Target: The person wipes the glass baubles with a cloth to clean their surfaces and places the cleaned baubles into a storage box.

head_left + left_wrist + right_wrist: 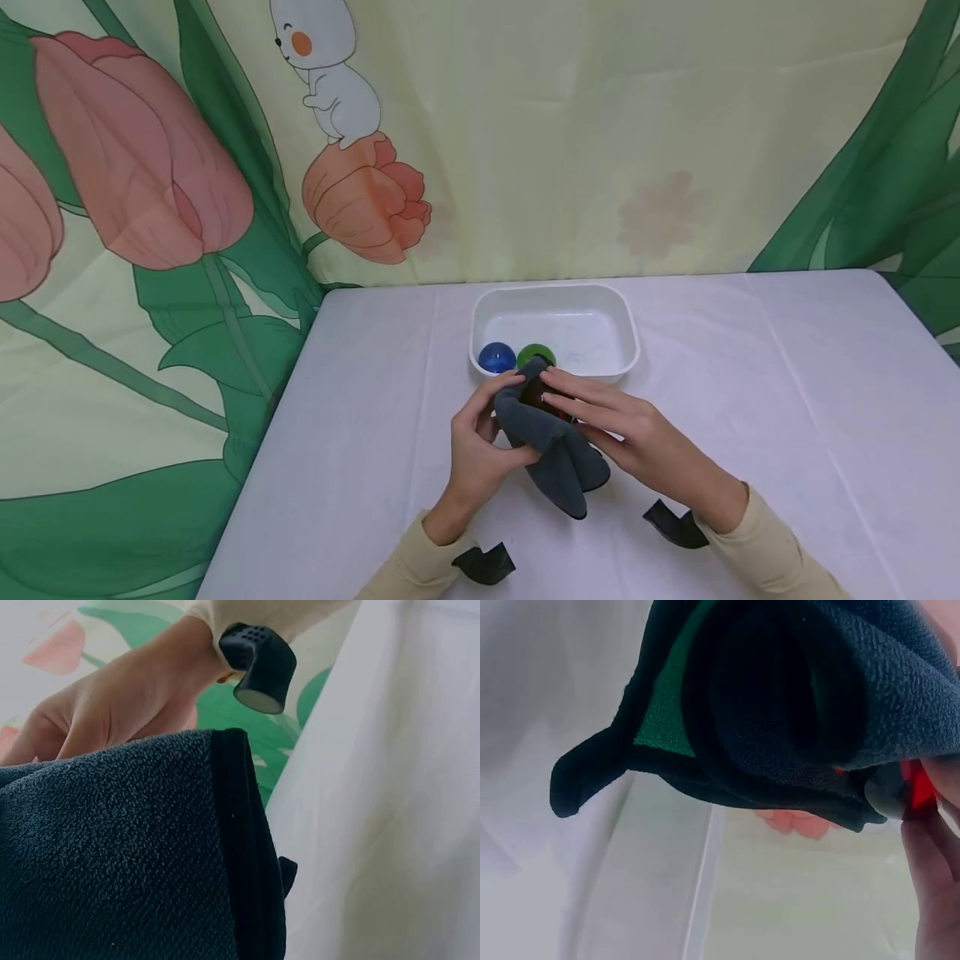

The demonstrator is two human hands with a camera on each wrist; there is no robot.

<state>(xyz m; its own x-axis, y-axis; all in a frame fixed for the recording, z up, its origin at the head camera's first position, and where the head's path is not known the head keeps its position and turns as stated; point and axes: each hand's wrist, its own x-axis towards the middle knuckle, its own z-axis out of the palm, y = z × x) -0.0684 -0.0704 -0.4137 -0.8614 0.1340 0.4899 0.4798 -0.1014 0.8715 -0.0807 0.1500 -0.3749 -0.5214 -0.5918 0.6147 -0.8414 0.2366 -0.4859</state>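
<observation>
Both hands are on the dark grey cloth (551, 450), bunched up on the white table (750, 400) just in front of the white tub (555, 325) — left hand (480, 442) has its fingers curled around the cloth's left side, right hand (622, 429) pinches the top edge. A bit of something red (917, 787) peeks out of the folds by the right fingertips. Inside the tub there's a blue ball (497, 358) and a green ball (536, 356) side by side at the near wall.

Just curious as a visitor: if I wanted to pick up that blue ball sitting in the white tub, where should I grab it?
Probably from straight above, fingers pinching opposite sides of the blue ball. It sits in the white tub against the near-left wall, with the green ball close on its right, so side approaches look cramped.
</observation>
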